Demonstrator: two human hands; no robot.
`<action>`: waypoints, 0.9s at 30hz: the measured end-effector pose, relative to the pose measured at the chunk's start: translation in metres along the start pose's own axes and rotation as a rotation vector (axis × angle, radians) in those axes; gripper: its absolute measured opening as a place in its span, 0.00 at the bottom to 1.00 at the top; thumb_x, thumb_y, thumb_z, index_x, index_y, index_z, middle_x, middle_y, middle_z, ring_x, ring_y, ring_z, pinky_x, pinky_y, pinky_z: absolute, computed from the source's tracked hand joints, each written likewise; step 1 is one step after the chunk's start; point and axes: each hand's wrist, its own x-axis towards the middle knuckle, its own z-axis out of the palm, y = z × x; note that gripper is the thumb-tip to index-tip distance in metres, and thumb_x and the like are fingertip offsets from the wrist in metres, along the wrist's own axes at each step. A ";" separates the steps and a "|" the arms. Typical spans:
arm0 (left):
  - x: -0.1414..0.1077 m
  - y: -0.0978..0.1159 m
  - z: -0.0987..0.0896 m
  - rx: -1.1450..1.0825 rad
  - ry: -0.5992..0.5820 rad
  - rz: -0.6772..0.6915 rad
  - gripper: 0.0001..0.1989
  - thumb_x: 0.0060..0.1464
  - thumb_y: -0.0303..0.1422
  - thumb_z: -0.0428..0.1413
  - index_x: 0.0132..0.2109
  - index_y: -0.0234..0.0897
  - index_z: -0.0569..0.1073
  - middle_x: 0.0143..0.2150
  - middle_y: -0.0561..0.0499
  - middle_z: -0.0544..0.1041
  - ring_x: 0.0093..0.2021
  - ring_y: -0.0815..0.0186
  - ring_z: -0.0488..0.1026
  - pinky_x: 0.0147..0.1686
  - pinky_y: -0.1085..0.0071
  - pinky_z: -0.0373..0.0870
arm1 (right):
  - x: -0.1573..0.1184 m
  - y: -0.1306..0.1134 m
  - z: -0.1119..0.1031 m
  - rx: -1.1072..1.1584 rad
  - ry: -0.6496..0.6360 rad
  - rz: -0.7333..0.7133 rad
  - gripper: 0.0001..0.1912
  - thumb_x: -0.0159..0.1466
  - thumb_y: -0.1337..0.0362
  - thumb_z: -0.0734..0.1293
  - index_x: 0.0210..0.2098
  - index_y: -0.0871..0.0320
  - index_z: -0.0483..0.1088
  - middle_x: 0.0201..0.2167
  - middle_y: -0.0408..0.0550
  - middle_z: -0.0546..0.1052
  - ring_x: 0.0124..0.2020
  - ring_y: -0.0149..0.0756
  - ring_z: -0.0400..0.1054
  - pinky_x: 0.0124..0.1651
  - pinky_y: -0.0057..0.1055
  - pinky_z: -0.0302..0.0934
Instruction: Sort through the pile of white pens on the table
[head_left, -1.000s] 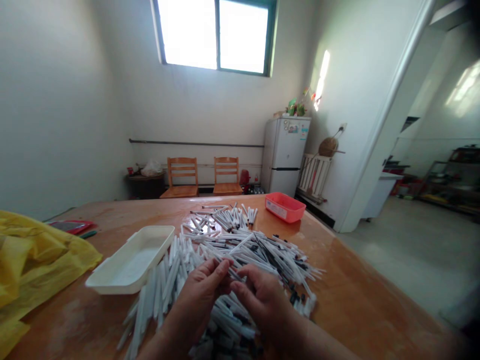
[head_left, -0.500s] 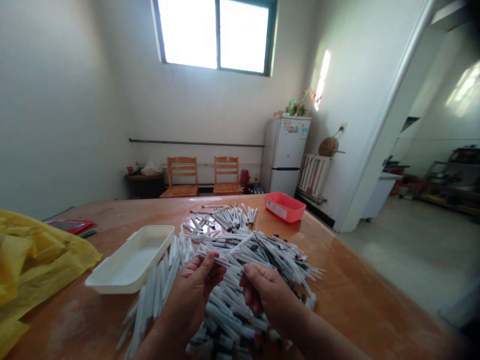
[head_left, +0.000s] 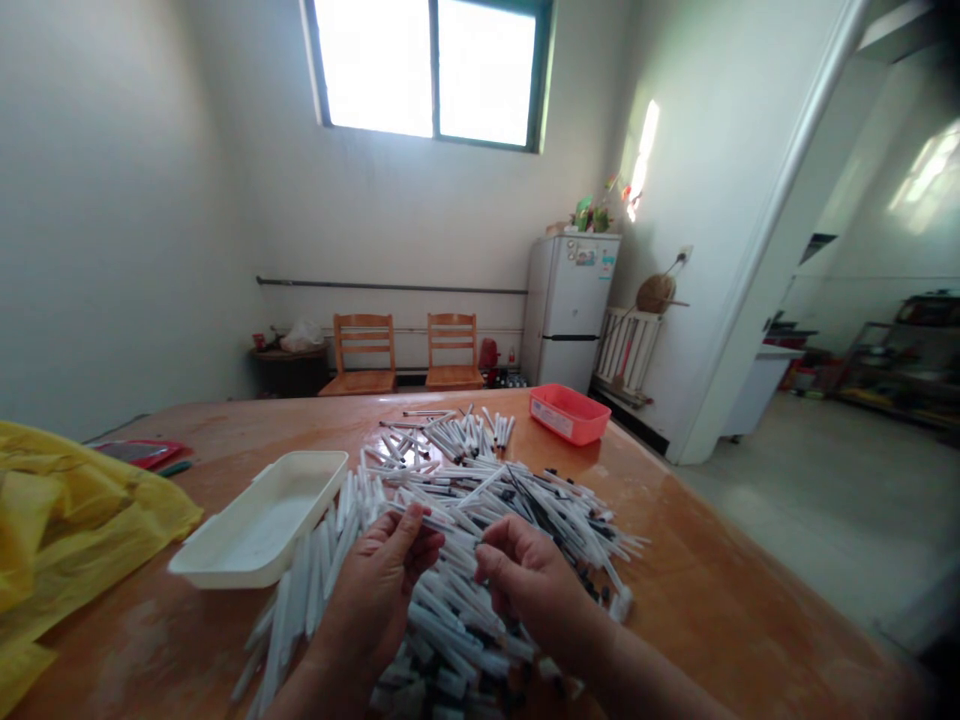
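Pinched between the thumb and fingers of my left hand (head_left: 396,555) is a slim white pen (head_left: 435,522), its end pointing to the right. My right hand (head_left: 525,575) is curled a short way to the right, thumb and forefinger pressed together; whatever may be at their tips is too small to make out. Below and beyond both hands spreads a heap of white pens (head_left: 480,485), some with black ends. Longer white pen parts (head_left: 319,565) lie beside my left forearm. Dark thin rods (head_left: 532,500) rest on the heap beyond my right hand.
A cream tray (head_left: 255,520) sits left of the heap, and a red plastic basket (head_left: 570,415) stands at the table's far right. Yellow plastic sheeting (head_left: 82,520) covers the left edge near a red flat item (head_left: 142,453). Two wooden chairs (head_left: 364,355) stand behind the table (head_left: 720,590).
My hands have drawn slightly apart. The pen stays in my left hand, while my right thumb and forefinger have come away from its end.
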 end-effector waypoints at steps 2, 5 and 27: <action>0.000 0.000 0.001 0.002 0.001 -0.004 0.12 0.50 0.35 0.67 0.38 0.35 0.76 0.32 0.52 0.77 0.32 0.70 0.76 0.35 0.76 0.75 | 0.000 0.000 0.000 0.030 -0.004 0.019 0.22 0.64 0.44 0.66 0.36 0.58 0.64 0.28 0.42 0.76 0.16 0.22 0.60 0.18 0.21 0.47; -0.001 0.000 0.002 0.007 0.011 -0.009 0.12 0.50 0.35 0.67 0.38 0.35 0.76 0.32 0.52 0.77 0.31 0.71 0.76 0.34 0.76 0.75 | 0.000 0.002 -0.001 -0.008 -0.050 0.048 0.24 0.68 0.43 0.60 0.34 0.59 0.64 0.23 0.42 0.74 0.14 0.22 0.57 0.17 0.21 0.45; 0.001 -0.002 0.001 0.002 0.066 0.006 0.10 0.49 0.34 0.67 0.36 0.35 0.76 0.32 0.53 0.76 0.30 0.72 0.75 0.33 0.76 0.76 | 0.000 0.001 -0.003 -0.233 0.050 -0.087 0.11 0.63 0.57 0.67 0.35 0.57 0.65 0.26 0.38 0.68 0.22 0.26 0.60 0.25 0.24 0.53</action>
